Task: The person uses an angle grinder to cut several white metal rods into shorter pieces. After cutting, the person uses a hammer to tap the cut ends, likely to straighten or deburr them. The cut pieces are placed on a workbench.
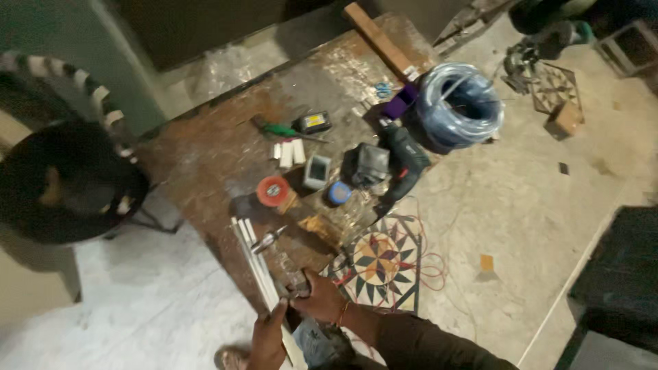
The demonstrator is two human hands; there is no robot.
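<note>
Left hand (269,339) is curled round the near end of the white strips (255,264); their long axis runs up and away-left. Right hand (317,296), just beside it, is closed on something dark I can't make out.

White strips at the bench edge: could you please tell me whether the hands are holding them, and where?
Yes: both hands, left hand and right hand, grip the white strips at their near end.

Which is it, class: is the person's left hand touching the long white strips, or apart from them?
Touching. The head view shows the left hand with its fingers wrapped over the long white strips at their near end.
</note>
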